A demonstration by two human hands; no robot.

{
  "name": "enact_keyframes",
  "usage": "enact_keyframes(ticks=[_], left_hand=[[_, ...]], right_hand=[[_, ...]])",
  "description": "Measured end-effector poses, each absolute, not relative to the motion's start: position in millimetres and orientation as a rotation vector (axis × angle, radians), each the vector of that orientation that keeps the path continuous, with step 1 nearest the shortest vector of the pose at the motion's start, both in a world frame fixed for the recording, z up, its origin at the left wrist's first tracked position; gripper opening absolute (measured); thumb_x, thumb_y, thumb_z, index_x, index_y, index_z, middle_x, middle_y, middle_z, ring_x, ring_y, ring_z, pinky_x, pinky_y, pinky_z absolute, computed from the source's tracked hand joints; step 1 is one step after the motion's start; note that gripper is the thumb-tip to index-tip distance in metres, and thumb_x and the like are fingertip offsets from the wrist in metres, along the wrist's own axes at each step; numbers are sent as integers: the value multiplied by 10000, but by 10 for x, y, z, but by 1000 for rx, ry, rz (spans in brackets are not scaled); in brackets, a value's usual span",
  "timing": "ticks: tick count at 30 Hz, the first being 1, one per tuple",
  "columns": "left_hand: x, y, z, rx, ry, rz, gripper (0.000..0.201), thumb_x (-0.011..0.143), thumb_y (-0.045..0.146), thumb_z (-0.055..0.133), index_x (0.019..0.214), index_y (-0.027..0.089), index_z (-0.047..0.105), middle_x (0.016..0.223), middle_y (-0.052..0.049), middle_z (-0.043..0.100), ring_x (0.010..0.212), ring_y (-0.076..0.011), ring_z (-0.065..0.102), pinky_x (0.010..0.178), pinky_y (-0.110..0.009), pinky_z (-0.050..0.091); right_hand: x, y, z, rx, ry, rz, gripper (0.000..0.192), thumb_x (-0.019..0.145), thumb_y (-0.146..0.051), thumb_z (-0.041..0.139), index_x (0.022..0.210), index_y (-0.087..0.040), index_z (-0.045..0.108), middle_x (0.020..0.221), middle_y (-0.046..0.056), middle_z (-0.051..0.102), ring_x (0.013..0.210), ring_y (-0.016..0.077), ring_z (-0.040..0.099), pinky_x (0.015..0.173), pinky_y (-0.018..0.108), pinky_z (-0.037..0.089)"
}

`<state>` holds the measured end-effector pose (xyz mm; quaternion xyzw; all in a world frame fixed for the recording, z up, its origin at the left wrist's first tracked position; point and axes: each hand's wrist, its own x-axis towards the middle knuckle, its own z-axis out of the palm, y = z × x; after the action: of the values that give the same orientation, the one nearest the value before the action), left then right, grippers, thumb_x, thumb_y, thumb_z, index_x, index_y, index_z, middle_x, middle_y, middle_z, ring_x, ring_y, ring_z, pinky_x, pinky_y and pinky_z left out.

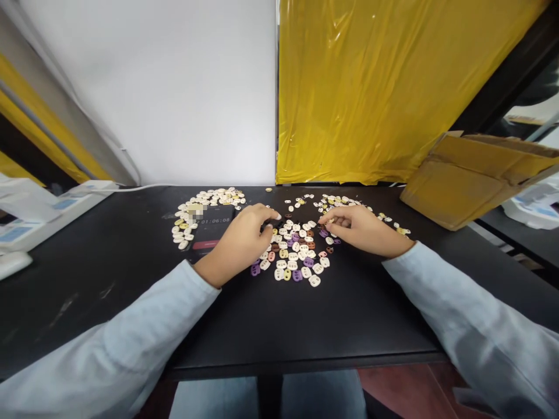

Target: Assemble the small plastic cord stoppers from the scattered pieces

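Small flat two-hole cord stoppers (293, 256) in cream, purple, brown, yellow and pink lie loosely in a pile on the black table. At the pile's left edge is my left hand (244, 240), thumb and index finger curled toward each other around a small dark thing that I cannot make out clearly. On the far right side of the pile, my right hand (360, 230) has its fingertips pinched on a small pale cord stopper (330, 221), partly hidden by the fingers. More cord stoppers (345, 201) lie just beyond that hand.
A phone (213, 220) showing a timer lies left of my left hand, bordered by cream cord stoppers (209, 196). A cardboard box (476, 174) stands at the right. White devices (56, 206) and a cable sit at the left. Yellow sheeting (349, 87) hangs behind.
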<state>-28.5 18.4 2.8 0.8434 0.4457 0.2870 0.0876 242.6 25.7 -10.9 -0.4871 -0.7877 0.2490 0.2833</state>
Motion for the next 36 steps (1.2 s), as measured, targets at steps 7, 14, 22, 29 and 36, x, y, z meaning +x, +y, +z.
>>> enact_keyframes(ticks=[7,14,22,29,36], left_hand=[[-221,227,-51,2641,1218,709,364,937,140,445,1204,96,690,1316,-117,675,1256,-264,592,1129,-436,425],[-119,315,-87,2814,1020,610,352,932,97,424,1117,138,721,1181,-105,735,1120,-272,670,1017,-438,499],[-82,326,-94,2722,1065,689,309,854,59,494,1029,153,730,1054,-85,752,1003,-254,685,918,-393,530],[-56,300,-122,2689,1007,724,400,826,22,484,1136,143,706,1121,-83,737,1040,-225,680,954,-351,512],[-54,261,-111,2718,1160,723,254,856,157,562,1047,137,727,1027,-100,731,994,-265,647,948,-415,497]], right_hand=[[2361,267,-128,-1280,-2054,576,199,825,-226,603,970,-160,723,678,19,675,592,157,596,560,280,460],[2246,230,-107,-1229,-2067,545,197,882,-213,557,942,-153,735,824,39,730,617,122,594,575,249,457],[2245,217,-102,-1222,-2081,566,187,874,-188,571,946,-148,739,795,28,720,598,114,582,562,238,452],[2244,193,-73,-1222,-2064,605,201,903,-243,560,947,-148,732,824,42,726,680,153,626,617,270,476],[2246,188,-98,-1236,-2106,560,192,900,-242,570,958,-176,741,852,33,740,666,151,616,621,279,469]])
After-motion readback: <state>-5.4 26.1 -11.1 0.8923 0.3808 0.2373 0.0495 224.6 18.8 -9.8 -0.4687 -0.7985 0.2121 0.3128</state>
